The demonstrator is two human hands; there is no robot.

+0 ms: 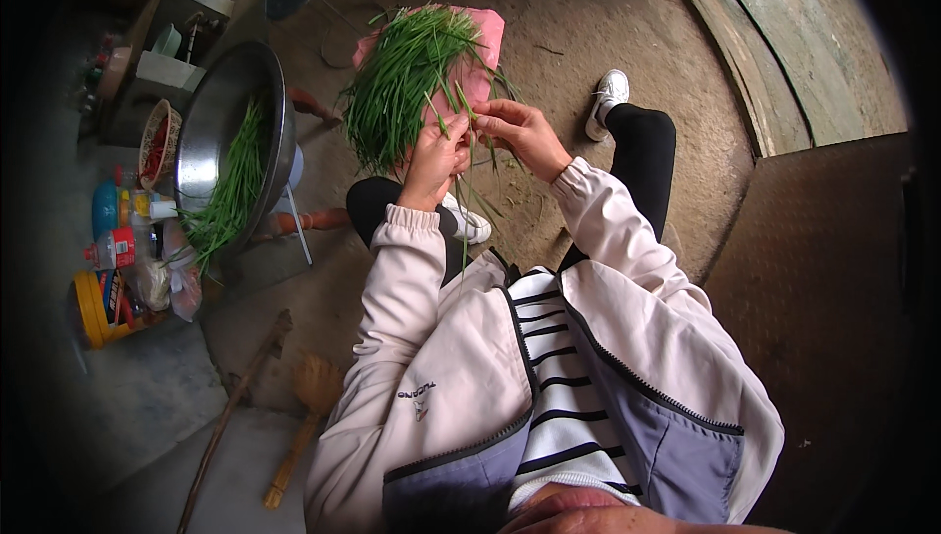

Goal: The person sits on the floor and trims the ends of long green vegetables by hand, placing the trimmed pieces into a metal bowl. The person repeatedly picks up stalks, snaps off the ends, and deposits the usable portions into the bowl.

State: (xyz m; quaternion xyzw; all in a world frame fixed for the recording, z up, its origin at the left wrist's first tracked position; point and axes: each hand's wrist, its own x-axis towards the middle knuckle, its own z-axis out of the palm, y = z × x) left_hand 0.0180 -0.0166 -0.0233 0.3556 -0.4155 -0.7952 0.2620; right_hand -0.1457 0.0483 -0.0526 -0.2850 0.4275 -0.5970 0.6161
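Note:
Several thin green stalks, which look like garlic chives (462, 98), are pinched between my two hands in front of my knees. My left hand (435, 159) grips them from the left, fingers curled. Thumb and fingertips of my right hand (523, 133) close on the same stalks. Long leaf ends hang down below the hands. Just beyond lies a large heap of chives (412, 78) on a pink plastic bag (485, 30). To the left, a wide metal basin (276, 85) holds a smaller bunch of chives (239, 181), some leaves hanging over its rim.
Bottles and jars, among them a red-labelled bottle (117, 247) and a yellow tub (90, 310), crowd the left beside a basket (160, 140). A broom (305, 401) and a wooden stick (235, 401) lie lower left. A doorway sill (735, 70) edges the dirt floor (573, 41) on the right.

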